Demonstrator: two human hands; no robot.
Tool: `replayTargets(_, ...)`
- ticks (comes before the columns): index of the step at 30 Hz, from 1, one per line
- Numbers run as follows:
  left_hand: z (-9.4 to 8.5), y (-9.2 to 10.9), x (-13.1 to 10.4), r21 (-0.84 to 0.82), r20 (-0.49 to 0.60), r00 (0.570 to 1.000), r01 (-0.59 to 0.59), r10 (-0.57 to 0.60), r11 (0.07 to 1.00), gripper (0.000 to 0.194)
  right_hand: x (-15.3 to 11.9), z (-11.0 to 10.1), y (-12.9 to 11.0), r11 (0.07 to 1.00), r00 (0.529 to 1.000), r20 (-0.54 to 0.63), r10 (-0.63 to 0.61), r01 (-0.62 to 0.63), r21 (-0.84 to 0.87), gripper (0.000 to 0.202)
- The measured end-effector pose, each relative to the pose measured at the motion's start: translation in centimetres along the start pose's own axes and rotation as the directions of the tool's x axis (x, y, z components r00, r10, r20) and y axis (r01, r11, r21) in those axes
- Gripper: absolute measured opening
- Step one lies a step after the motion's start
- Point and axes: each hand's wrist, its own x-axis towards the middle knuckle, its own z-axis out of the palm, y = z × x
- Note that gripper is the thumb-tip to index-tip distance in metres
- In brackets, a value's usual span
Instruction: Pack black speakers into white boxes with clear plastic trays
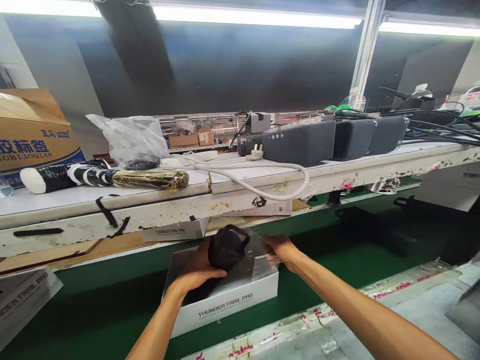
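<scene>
The left hand (pixel 198 265) was curled around a dark, rounded object (pixel 228 248) with a loop near its top, the thumb lying along the near side. The right hand (pixel 282 250), blurred, was just right of that object, its fingers partly bent toward it; whether it gripped anything could not be told. Directly below both hands lay a silver-grey box (pixel 225 307) lettered THUNDER TRAIL PRO, on a green surface (pixel 112 290) that stretched away to either side of them. Well left of the left hand was a similarly lettered box (pixel 28 300), cut off by the view's edge. Just beyond the left hand, a third such box (pixel 176 231) showed beneath a white shelf (pixel 168 212). Up on that shelf, beyond the left hand, lay a striped object with a gold end (pixel 150 179); beyond the right hand, a white cable (pixel 285 196) looped over the edge before dark fabric-covered units (pixel 300 142). Farther back, bright lights (pixel 255 16) ran above both hands.
</scene>
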Motion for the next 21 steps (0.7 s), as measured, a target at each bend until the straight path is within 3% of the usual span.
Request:
replayTargets(4, 0.6, 1.0, 0.5, 0.195, 0.073, 0.997, 0.021, -0.036, 0.981, 0.1, -0.6, 0.8, -0.1, 0.969, 1.0, 0.003, -0.027, 0.027, -0.245, 0.034)
replayTargets(6, 1.2, 1.1, 0.9, 0.247, 0.092, 0.994, 0.033, -0.057, 0.969, 0.104, -1.2, 0.6, -0.3, 0.929, 0.993, -0.033, -0.113, 0.094, -0.359, 0.021)
replayTargets(7, 1.6, 1.1, 1.1, 0.276, 0.102, 0.992, 0.037, -0.067, 0.96, 0.108, -1.6, 0.6, -0.5, 0.884, 0.979, -0.03, -0.2, 0.168, -0.437, 0.024)
replayTargets(8, 2.0, 1.0, 1.4, 0.308, 0.111, 0.991, 0.042, -0.079, 0.951, 0.112, -2.0, 0.6, -0.5, 0.81, 0.952, 0.011, -0.305, 0.265, -0.523, 0.038)
replayTargets(10, 2.9, 0.7, 1.8, 0.369, 0.137, 0.985, 0.05, -0.107, 0.928, 0.117, -2.6, 0.9, -0.3, 0.599, 0.874, 0.214, -0.437, 0.46, -0.656, 0.057)
replayTargets(12, 3.6, 0.4, 2.0, 0.421, 0.162, 0.976, 0.062, -0.142, 0.905, 0.117, -3.1, 1.5, 0.4, 0.428, 0.823, 0.413, -0.391, 0.559, -0.71, 0.065)
replayTargets(13, 3.6, 0.3, 1.9, 0.438, 0.173, 0.973, 0.064, -0.154, 0.897, 0.116, -3.2, 1.7, 0.9, 0.401, 0.824, 0.458, -0.335, 0.564, -0.722, 0.069)
replayTargets(15, 3.2, 0.4, 1.4, 0.457, 0.159, 0.976, 0.059, -0.147, 0.888, 0.113, -3.2, 2.0, 2.0, 0.403, 0.837, 0.475, -0.273, 0.548, -0.733, 0.076)
replayTargets(17, 2.8, 0.7, 0.3, 0.439, 0.001, 0.998, 0.049, -0.055, 0.897, 0.093, -2.8, 1.9, 3.1, 0.451, 0.853, 0.409, -0.324, 0.519, -0.726, 0.075)
replayTargets(19, 3.5, 1.2, -1.6, 0.344, -0.25, 0.968, 0.061, 0.029, 0.937, 0.065, -1.9, 1.6, 4.2, 0.585, 0.881, 0.311, -0.357, 0.47, -0.661, 0.07)
replayTargets(21, 6.3, 1.9, -4.1, 0.159, -0.41, 0.912, 0.046, 0.023, 0.986, 0.048, -1.0, 1.5, 5.1, 0.754, 0.91, 0.293, -0.293, 0.409, -0.514, 0.068)
